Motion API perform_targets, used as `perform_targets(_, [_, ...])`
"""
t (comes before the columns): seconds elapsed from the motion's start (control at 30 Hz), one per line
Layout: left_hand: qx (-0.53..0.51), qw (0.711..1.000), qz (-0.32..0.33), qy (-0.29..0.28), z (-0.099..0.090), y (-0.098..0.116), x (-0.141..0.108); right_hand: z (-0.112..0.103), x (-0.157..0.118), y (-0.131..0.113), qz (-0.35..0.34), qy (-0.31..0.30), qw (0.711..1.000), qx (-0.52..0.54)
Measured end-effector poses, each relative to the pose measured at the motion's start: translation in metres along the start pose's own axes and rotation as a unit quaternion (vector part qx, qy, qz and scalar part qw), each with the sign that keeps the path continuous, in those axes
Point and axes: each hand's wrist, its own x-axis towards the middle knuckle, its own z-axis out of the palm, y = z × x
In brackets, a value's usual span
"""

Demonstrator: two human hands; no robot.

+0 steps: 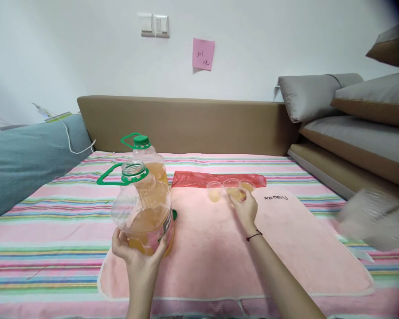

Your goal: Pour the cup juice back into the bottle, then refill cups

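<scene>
My left hand (138,252) is wrapped round the lower front of a large clear plastic bottle (149,201), which stands uncapped and partly full of yellowish liquid. A green carrying handle (111,175) circles its neck. Behind it rises a second such bottle (156,166) with a green cap on. My right hand (245,208) reaches out to the middle plastic cup (231,183) and grips it from the right. One clear cup (214,195) sits to its left, another cup (248,184) to its right; all three hold pale yellow liquid.
A loose green cap (174,214) lies partly hidden behind the near bottle. Under the cups spreads a pink mat (199,257) on a striped sheet (46,257). A red plastic bag (189,178) lies behind them. Stacked cushions (362,133) and a clear plastic bag (379,219) are at right.
</scene>
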Motion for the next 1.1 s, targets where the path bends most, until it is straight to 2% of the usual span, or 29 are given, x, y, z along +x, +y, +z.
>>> perform_targets(0.1, [0.0,1.0,-0.005,0.0,-0.001,0.0,-0.001,-0.003,0.004,0.001,-0.029,-0.004,1.0,-0.007])
perform_targets(0.33, [-0.008,1.0,-0.02,0.003,-0.001,0.002,-0.002,-0.006,0.014,0.003,-0.152,0.0,0.988,-0.038])
perform_targets(0.53, [-0.007,0.999,-0.037,-0.036,-0.006,-0.006,0.002,-0.008,0.018,0.001,-0.208,-0.002,0.976,-0.068])
perform_targets(0.8, [0.002,0.999,-0.039,-0.027,-0.007,-0.006,-0.001,-0.011,0.025,0.0,-0.235,-0.027,0.965,-0.112])
perform_targets(1.1, [-0.011,0.999,-0.04,-0.018,-0.005,-0.012,-0.002,-0.011,0.028,-0.002,-0.269,-0.013,0.952,-0.148])
